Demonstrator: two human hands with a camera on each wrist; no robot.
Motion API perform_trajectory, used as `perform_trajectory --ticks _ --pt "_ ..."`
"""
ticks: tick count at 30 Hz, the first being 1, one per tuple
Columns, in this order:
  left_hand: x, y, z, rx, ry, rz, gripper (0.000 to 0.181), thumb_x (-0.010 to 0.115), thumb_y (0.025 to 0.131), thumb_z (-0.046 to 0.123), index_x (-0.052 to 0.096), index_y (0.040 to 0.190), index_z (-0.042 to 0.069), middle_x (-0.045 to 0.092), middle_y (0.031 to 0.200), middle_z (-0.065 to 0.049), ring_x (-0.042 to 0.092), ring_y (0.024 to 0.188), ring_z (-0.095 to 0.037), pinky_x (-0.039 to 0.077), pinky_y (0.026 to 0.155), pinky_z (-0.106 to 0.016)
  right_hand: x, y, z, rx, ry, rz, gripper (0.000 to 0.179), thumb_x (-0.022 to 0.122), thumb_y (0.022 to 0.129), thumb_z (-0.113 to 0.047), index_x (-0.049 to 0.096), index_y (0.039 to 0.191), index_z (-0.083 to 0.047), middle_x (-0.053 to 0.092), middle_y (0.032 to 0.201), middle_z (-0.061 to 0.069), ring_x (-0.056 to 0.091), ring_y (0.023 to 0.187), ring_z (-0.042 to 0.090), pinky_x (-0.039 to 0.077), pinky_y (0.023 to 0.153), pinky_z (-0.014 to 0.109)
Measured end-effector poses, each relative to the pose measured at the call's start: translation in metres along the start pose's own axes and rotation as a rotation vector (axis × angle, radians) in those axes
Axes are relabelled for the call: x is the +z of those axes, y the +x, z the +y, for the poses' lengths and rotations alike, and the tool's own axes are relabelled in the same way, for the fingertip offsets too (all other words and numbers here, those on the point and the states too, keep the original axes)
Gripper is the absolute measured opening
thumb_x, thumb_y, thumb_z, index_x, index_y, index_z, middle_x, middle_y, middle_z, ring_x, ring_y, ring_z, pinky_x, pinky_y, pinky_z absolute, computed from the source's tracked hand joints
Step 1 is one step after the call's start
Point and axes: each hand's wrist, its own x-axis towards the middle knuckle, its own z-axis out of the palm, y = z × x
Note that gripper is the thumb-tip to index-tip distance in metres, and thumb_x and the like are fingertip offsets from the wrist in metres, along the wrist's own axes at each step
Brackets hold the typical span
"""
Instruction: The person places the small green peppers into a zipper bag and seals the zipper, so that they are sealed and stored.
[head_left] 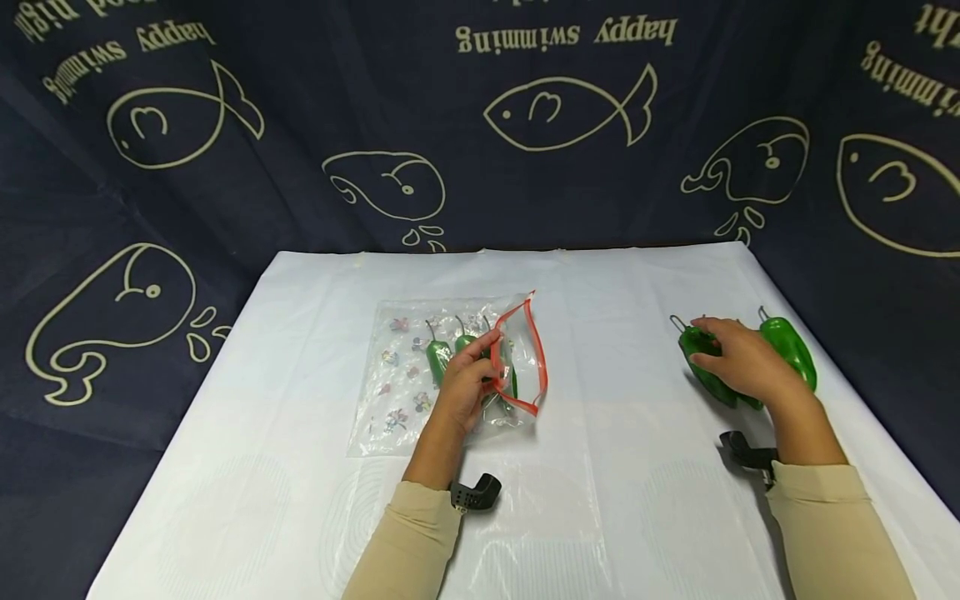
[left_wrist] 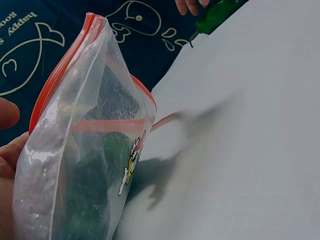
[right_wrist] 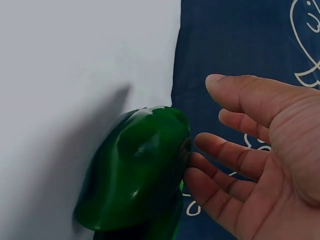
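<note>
A clear zip bag (head_left: 390, 333) with a red zip edge lies on the table, its mouth standing agape toward the right. Inside it are green peppers (head_left: 438, 360) with wire-like stems, partly covered by my left hand (head_left: 467, 385). That hand holds the bag near the red edge; in the left wrist view the bag (left_wrist: 85, 150) rises upright beside the fingers. Over on the right, my right hand (head_left: 738, 358) hovers at more green peppers (head_left: 789, 350), thumb and fingers apart. In the right wrist view its fingertips are beside a glossy pepper (right_wrist: 140, 165), not curled round it.
A white cloth (head_left: 615, 500) covers the table. Dark blue fabric (head_left: 570, 200) with fish and whale drawings hangs behind and at both sides. The peppers on the right lie near the table's right edge. Each wrist carries a black camera (head_left: 477, 493).
</note>
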Motion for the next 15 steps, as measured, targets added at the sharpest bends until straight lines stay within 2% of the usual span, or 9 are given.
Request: perform_trajectory --ticks 9,15 --pt "0.0000 0.0003 0.0000 -0.003 -0.017 0.000 0.073 0.047 0.071 -0.009 0.047 0.144 -0.004 0.047 0.136 -0.027 0.051 0.068 -0.012 0.049 0.053 -0.018 0.0007 0.0015 -0.0010 0.002 0.024 -0.001 0.064 0.066 0.093 -0.016 0.038 0.144 0.010 0.038 0.139 0.039 0.048 0.114 0.055 0.043 0.089 0.066" --pt "-0.0002 0.0008 0.0003 0.000 -0.012 -0.001 0.073 0.048 0.071 -0.009 0.048 0.144 -0.003 0.048 0.136 -0.026 0.052 0.068 -0.012 0.049 0.054 -0.018 -0.0027 0.0010 0.0008 0.043 0.042 -0.001 0.066 0.067 0.093 -0.015 0.036 0.144 0.014 0.038 0.139 0.040 0.049 0.113 0.056 0.046 0.086 0.064"
